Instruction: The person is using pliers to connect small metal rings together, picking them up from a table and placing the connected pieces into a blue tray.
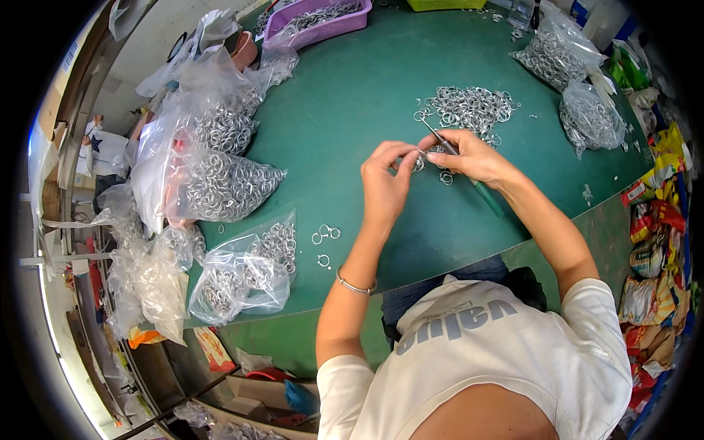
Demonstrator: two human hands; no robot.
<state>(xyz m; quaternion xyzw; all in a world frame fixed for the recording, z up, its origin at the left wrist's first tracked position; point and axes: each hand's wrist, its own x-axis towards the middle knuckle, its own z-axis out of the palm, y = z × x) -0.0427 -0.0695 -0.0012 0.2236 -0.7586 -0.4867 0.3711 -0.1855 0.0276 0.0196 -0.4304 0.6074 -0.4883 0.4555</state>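
Observation:
My left hand (pixel 386 180) pinches a small silver metal ring (pixel 419 163) between thumb and fingertips. Close against it, my right hand (pixel 475 158) holds a slim hand tool (pixel 489 201) with a green handle and a pointed metal tip. The tool's tip points away from me, and its handle comes out below the palm. Right thumb and fingertips also meet at the ring, so the exact contact is partly hidden. Just beyond my hands lies a heap of similar metal rings (pixel 469 108). A few loose rings (pixel 446 177) lie under my right hand.
Clear bags of rings (pixel 231 183) crowd the green table's (pixel 345 88) left side, with another open bag (pixel 246 275) nearer me. Several single rings (pixel 325 234) lie left of my forearm. Ring-filled bags (pixel 555 60) stand far right. A purple basket (pixel 317 23) of rings sits at the back.

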